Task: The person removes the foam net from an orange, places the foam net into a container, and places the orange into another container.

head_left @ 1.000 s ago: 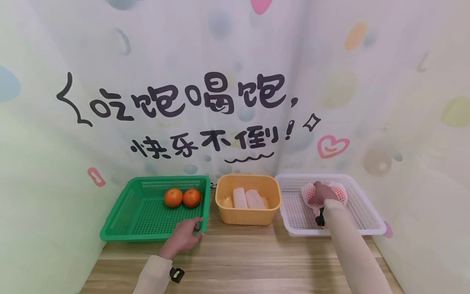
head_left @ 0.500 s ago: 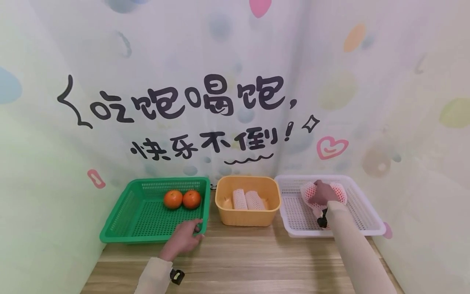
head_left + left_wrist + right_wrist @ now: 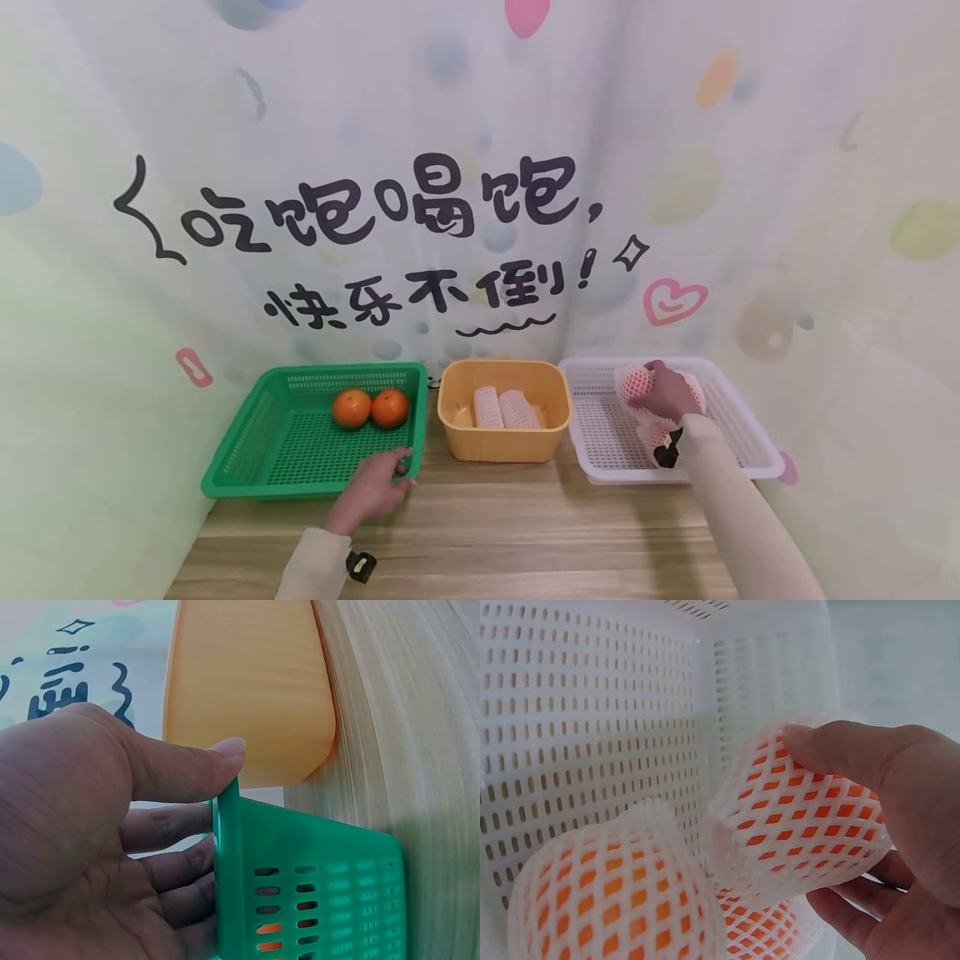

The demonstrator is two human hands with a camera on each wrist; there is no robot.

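My left hand (image 3: 373, 487) pinches the front right corner of the green basket (image 3: 229, 847), thumb outside the rim and fingers inside. Two bare oranges (image 3: 352, 409) sit side by side at the back of that basket. Over the white basket (image 3: 615, 477), my right hand (image 3: 670, 392) grips an orange in a white foam net (image 3: 810, 817), thumb on top and fingers underneath. Two more netted oranges (image 3: 615, 907) lie close by in the same basket, one partly hidden under the held orange in the right wrist view.
Between the two baskets stands a yellow bin (image 3: 506, 446) holding empty foam nets (image 3: 489, 407). A patterned curtain (image 3: 480, 100) with dark lettering hangs directly behind. The wooden tabletop (image 3: 487, 533) extends toward the front.
My right hand has lifted slightly and tilted with the netted orange, uncovering more of the netted orange in front. My left hand keeps its hold on the green rim.
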